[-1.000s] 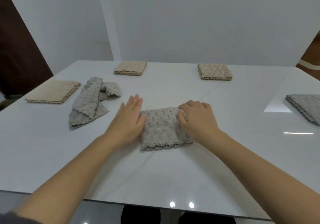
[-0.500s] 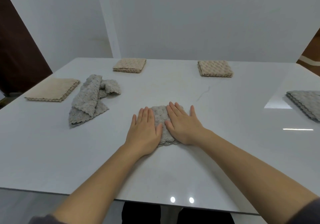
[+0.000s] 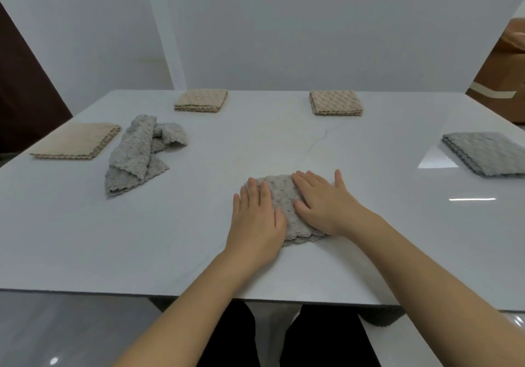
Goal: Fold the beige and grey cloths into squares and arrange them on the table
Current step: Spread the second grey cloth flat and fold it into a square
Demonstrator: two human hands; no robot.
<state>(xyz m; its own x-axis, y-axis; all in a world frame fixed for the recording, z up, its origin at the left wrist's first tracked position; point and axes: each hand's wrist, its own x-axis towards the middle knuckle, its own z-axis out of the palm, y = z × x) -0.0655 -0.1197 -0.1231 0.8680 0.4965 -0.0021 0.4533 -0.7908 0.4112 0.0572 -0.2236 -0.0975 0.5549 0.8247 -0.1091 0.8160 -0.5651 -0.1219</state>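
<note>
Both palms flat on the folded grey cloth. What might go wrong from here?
1. The left hand and right hand press the folded grey cloth; its near edge looks uneven, so the layers may spring open once released.
2. The table is glossy; the cloth could slide and skew under the push.
3. The crumpled grey cloth lies close beside a folded beige cloth; pulling it out might drag that square askew.

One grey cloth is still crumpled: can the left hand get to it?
Probably yes: the crumpled cloth lies left of the left hand, with only bare table between them.
</note>
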